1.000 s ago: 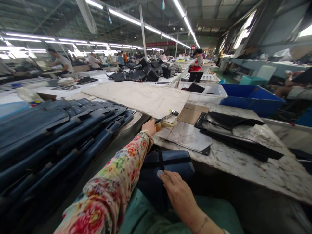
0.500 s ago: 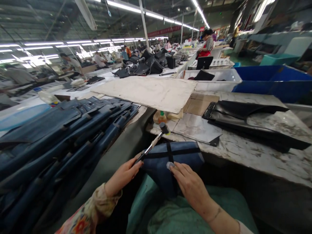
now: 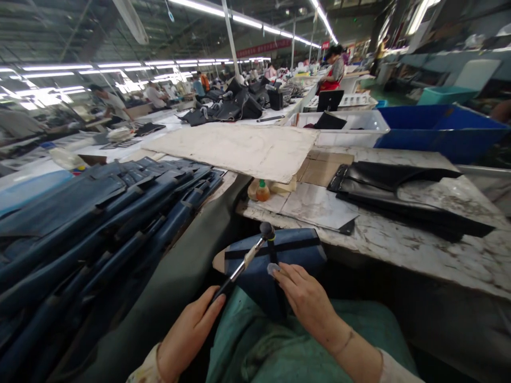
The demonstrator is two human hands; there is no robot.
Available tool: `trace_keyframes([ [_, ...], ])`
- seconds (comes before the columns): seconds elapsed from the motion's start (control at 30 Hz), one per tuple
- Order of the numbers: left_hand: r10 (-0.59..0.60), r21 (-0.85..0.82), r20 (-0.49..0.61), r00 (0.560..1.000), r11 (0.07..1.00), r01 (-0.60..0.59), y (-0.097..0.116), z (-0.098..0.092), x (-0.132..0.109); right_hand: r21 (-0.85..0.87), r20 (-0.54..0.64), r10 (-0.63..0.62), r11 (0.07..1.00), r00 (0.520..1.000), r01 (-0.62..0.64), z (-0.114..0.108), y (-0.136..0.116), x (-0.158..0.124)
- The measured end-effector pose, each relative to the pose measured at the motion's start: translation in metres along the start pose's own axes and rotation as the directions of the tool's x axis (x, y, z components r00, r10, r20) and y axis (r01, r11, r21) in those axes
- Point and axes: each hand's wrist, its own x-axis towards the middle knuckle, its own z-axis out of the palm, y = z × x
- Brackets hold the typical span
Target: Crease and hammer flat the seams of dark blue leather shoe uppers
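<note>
My left hand (image 3: 195, 322) is closed round the dark handle of a hammer (image 3: 242, 264). Its dark head, with a yellow-green ring, rests on or hovers just over the black strap of a blue leather piece (image 3: 297, 255); contact cannot be told. That piece lies across my green-covered lap, with crossing black strips and a pale tip at its left. My right hand (image 3: 305, 300) has its fingers together over the blue piece, pinching a small clear round item (image 3: 273, 268) at the fingertips.
At left lies a pile of blue leather pieces (image 3: 120, 213). Ahead are a pale board (image 3: 239, 146), a small bottle of orange liquid (image 3: 262, 191) and black leather pieces (image 3: 383, 186) on a marbled tabletop (image 3: 411, 250). White (image 3: 379, 127) and blue (image 3: 439, 133) bins stand behind. A person (image 3: 333, 72) works farther off.
My left hand has moved down and left, and the hammer head has come down onto or close above the black strap. The pale left tip of the blue piece now shows.
</note>
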Motion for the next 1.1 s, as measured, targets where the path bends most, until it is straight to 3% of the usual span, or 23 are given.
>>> trace_keyframes([
  [0.07,0.010,-0.028,-0.005,1.000,1.000,-0.010,-0.001,0.000,-0.003,-0.003,-0.007,-0.003,1.000,1.000,0.003,-0.001,-0.001,0.001],
  [0.2,-0.015,-0.011,0.117,0.993,1.000,0.017,-0.005,0.004,-0.008,0.000,-0.006,0.012,1.000,1.000,-0.012,-0.001,-0.003,0.002],
  [0.37,-0.012,-0.118,0.017,1.000,0.993,0.014,-0.007,0.008,-0.007,-0.005,-0.007,0.011,1.000,1.000,-0.011,0.000,-0.001,-0.001],
  [0.47,-0.014,-0.079,0.079,0.997,0.997,0.020,-0.004,0.007,-0.003,0.002,-0.001,0.022,1.000,1.000,-0.022,0.001,0.000,-0.004],
  [0.57,0.006,-0.052,0.149,0.989,0.999,0.002,0.006,0.006,0.003,0.006,-0.003,0.035,0.999,0.999,-0.035,0.002,-0.001,-0.004],
  [0.7,0.074,-0.087,0.110,0.991,0.994,-0.064,0.021,0.012,0.015,-0.006,-0.014,0.026,1.000,1.000,-0.026,0.003,-0.002,-0.004],
  [0.83,0.112,0.022,0.190,0.976,0.993,-0.118,0.033,0.017,0.035,0.001,-0.013,0.024,1.000,1.000,-0.024,0.001,-0.001,-0.003],
  [0.97,0.183,0.067,0.172,0.968,0.978,-0.196,0.054,0.020,0.049,-0.002,-0.032,0.022,1.000,0.999,-0.022,0.002,-0.001,-0.002],
  [1.1,0.177,0.199,0.249,0.952,0.953,-0.229,0.068,0.028,0.063,0.017,-0.033,0.005,1.000,0.999,-0.004,0.004,-0.001,-0.002],
])
